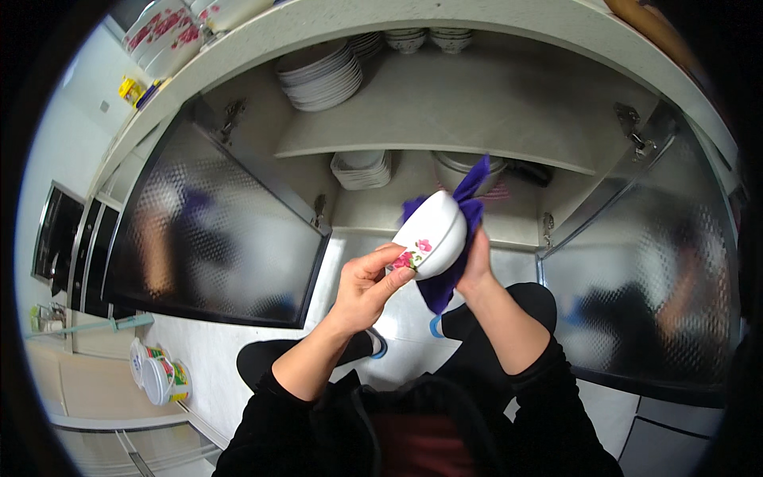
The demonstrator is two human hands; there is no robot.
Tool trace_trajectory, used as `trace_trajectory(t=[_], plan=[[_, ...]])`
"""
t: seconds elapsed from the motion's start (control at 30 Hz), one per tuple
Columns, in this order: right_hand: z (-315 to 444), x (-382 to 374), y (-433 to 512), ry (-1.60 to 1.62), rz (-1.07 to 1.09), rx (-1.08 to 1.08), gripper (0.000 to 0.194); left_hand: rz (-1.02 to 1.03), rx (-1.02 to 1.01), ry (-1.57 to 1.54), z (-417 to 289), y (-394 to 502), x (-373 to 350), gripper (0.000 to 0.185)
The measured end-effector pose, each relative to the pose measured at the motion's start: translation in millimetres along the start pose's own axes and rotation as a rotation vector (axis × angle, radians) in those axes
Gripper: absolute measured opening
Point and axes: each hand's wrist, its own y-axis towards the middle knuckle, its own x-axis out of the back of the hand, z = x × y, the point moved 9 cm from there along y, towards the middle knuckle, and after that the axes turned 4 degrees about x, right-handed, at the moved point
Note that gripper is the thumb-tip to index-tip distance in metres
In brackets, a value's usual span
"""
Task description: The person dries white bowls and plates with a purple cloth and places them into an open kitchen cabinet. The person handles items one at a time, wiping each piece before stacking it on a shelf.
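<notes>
A white bowl [438, 232] with pink flowers on its outer wall is held tilted before the open cabinet. My left hand [371, 285] pinches its rim between thumb and fingers, beside the flowers. A purple cloth [444, 290] lies against the bowl's far right side, with corners sticking up above it. My right hand [477, 262] grips the cloth and presses it to the bowl; most of its fingers are hidden behind the cloth. The bowl's inside faces away from view.
Stacked plates [322, 74] and small bowls [406, 40] stand on the upper shelf [453, 113]. Below are square dishes [361, 170] and a metal pot [468, 170]. Open doors [220, 238] [644, 256] flank me. Flowered bowls [164, 39] stand on the countertop [238, 56]; buckets [164, 378] sit left.
</notes>
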Motion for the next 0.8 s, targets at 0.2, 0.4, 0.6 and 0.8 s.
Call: trace_trajectory(t=[0.2,0.4,0.6,0.8], plan=[[-59,17,-14,0.018,-0.154,-0.336,0.039,-0.037,-0.621,0.793,-64,94,-24,0.016],[-54,14,-7,-0.099,-0.115,-0.293,0.032,-0.034,-0.541,1.012,-14,192,-12,0.016],[-51,20,-6,-0.099,-0.133,-0.281,0.030,-0.026,-0.471,1.038,24,236,-16,0.019],[-55,20,-9,-0.068,-0.135,-0.324,0.030,-0.046,-0.399,1.141,49,253,-25,0.019]])
